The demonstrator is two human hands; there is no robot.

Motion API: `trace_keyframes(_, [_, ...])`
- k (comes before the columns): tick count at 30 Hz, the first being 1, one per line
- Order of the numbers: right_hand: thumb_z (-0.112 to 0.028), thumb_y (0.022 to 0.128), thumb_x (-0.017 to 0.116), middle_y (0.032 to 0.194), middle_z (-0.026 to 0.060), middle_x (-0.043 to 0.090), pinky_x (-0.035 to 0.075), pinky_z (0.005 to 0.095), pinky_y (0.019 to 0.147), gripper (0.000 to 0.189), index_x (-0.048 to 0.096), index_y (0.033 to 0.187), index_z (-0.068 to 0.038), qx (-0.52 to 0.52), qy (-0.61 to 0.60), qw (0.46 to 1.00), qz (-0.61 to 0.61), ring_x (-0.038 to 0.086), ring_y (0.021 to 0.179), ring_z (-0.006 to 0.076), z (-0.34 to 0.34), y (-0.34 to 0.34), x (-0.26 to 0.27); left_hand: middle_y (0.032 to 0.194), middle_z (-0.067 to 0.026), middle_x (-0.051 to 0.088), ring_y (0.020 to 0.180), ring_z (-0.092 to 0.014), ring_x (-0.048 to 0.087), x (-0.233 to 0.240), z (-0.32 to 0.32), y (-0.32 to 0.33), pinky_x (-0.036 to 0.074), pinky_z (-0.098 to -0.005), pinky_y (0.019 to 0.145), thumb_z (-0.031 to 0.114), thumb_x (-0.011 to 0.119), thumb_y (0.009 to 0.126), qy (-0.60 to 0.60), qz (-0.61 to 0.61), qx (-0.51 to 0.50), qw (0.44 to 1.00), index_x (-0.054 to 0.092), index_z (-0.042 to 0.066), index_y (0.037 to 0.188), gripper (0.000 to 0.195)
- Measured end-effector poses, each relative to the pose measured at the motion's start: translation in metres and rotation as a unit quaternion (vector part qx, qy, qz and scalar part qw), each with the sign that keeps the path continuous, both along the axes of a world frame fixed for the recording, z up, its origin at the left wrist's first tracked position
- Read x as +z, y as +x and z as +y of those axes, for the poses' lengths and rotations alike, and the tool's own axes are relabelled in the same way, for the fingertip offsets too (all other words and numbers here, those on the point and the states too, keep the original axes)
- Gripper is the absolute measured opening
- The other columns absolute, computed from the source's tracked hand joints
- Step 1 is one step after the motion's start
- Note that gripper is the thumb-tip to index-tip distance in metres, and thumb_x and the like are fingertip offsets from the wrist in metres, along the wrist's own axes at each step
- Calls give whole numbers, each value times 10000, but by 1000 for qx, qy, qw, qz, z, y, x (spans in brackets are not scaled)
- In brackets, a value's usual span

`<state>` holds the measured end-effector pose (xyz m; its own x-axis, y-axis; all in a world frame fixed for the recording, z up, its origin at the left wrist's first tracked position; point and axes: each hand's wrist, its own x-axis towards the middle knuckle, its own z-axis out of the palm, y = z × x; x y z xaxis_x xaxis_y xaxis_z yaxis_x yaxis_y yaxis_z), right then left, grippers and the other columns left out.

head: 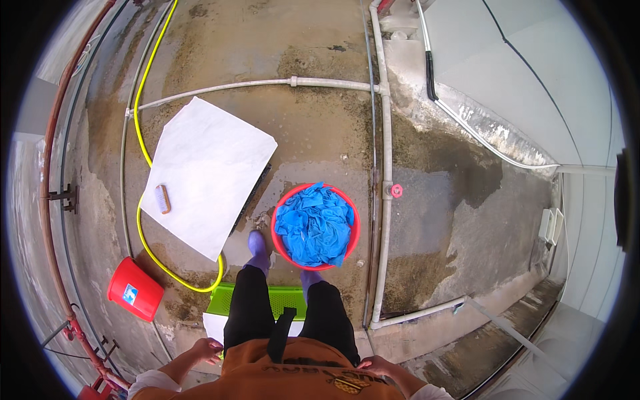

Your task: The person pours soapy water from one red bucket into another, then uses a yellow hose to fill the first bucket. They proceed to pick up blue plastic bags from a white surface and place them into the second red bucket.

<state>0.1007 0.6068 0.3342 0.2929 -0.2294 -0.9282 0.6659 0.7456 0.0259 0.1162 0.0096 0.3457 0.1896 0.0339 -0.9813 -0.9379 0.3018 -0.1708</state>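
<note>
My left hand (pixel 207 350) hangs beside my left thigh, near a green perforated plastic item (pixel 285 299) behind my legs; its fingers are partly hidden. My right hand (pixel 374 365) is by my right hip, at the edge of the orange apron (pixel 300 370). Whether either hand grips anything is unclear. Soaked-looking blue cloth (pixel 315 225) fills a red basin (pixel 356 232) in front of my right boot. Left of it, a white board (pixel 215 165) lies tilted over a dark support, and a scrubbing brush (pixel 162 199) rests on the board.
A red bucket (pixel 135 289) lies tipped or leaning at the left. The yellow hose (pixel 170 274) curves under the board. White pipes (pixel 387 145) cross the wet concrete floor, with a pink valve handle (pixel 396 191) right of the basin. Purple boots (pixel 257 250) are on my feet.
</note>
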Motion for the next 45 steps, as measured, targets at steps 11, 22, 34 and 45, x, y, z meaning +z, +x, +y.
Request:
trace_keyframes(11, [-307,876,649,1242,80,588,408,371,906,494,535,1293,-68,12,-70,993,-98,562,1063,248,22,70,-17,1074,-149,585,981,-327,571,148,118,-150,453,-371,831,172,529,863,91,622,-84,773,557,53,1165,326])
trace_keyframes(22, [-156,872,641,1089,38,635,428,335,897,375,553,1211,-23,-439,-88,894,-23,579,1008,190,0,-23,98,983,-123,595,892,-280,569,73,-37,-44,458,-356,775,196,546,872,-97,249,22,963,581,49,1098,272])
trace_keyframes(34, [-236,908,571,853,77,642,449,423,729,197,580,931,-41,-432,-9,885,173,605,830,280,-39,-52,63,883,-95,606,795,-229,567,4,-29,-17,464,-339,713,223,564,882,-143,235,54,960,606,45,1024,232])
trace_keyframes(45, [-328,935,507,709,140,623,432,481,621,319,541,771,-58,-360,167,812,429,602,720,371,-58,-43,75,792,-69,616,707,-182,565,-16,-12,10,469,-324,657,247,581,891,-152,196,79,966,630,41,957,222])
